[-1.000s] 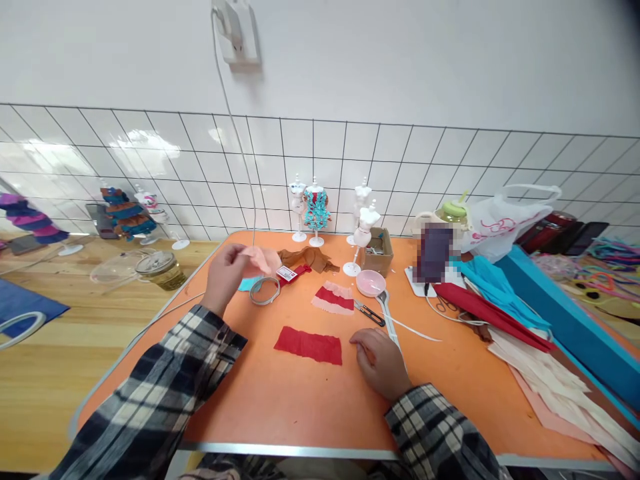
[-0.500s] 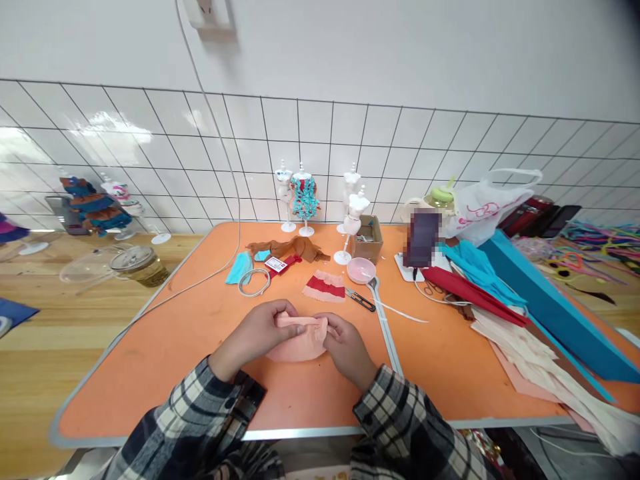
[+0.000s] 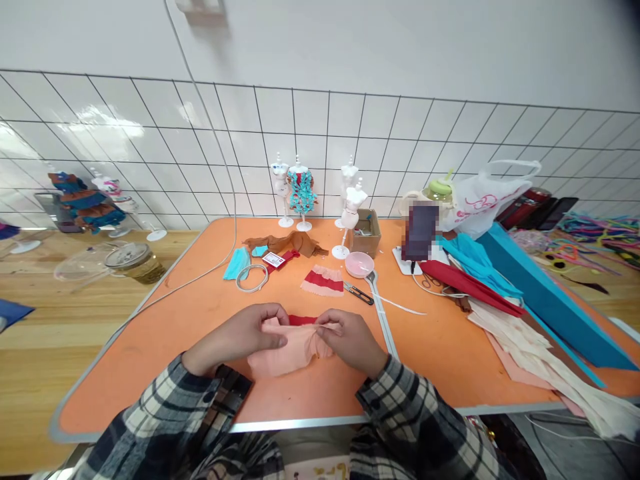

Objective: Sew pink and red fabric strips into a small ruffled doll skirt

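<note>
Over an orange, silver-edged tabletop point(image 3: 200, 303), left hand point(image 3: 257, 333) and right hand point(image 3: 349, 339) are pinching thin peach fabric point(image 3: 283, 352) in front of a red fabric strip point(image 3: 302, 321).

Lighting bright and even, with white glare on the left wall tiles point(image 3: 107, 130), soft shadow below the wall socket point(image 3: 200, 6), wide-angle stretching toward both sides, coloured strands point(image 3: 595, 233) softened at right, a darkened far right corner, and mosaic blocks over the phone point(image 3: 421, 230).

Passage is open over the right-front tabletop point(image 3: 440, 347); 4 mannequins point(image 3: 302, 193) block the rear middle.
</note>
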Motion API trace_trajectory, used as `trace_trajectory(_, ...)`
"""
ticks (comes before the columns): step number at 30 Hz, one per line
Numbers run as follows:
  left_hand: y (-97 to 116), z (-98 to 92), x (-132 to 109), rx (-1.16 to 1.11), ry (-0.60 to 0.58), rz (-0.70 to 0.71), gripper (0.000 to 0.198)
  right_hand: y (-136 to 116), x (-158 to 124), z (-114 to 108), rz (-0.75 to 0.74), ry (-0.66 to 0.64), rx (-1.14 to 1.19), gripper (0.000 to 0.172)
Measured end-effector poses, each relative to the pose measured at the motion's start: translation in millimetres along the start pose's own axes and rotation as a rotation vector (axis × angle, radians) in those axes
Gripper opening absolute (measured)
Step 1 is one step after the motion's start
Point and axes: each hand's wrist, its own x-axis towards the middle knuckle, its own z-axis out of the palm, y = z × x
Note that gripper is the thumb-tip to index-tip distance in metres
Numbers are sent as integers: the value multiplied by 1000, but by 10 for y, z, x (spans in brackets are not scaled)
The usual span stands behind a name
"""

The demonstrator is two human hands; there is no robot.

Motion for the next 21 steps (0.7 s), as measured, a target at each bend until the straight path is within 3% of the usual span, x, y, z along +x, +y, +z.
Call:
trace_trajectory(3,-83,-161,-66,-14,-45,-20,27,35,48,-189,102,-96,83,8)
trace_trajectory(6,-174,-275,-89,-163,-59,-79,37,79,104,-296,209,-187,298,20)
trace_trajectory(8,-242,-313,-49,-322,-8,-98,45,110,167,-301,253,-213,406,29)
trace_trajectory(10,-313,-326,40,-401,58,-104,50,148,260,-270,250,-145,389,31)
trace_trajectory(14,-451,-303,285,-246,181,-89,53,263,469,-177,227,33,237,29)
trace_trajectory(18,-546,-263,425,-193,183,-105,60,398,546,-124,207,94,142,22)
trace_trajectory(21,-576,-249,445,-165,182,-126,51,480,529,-104,181,87,65,20)
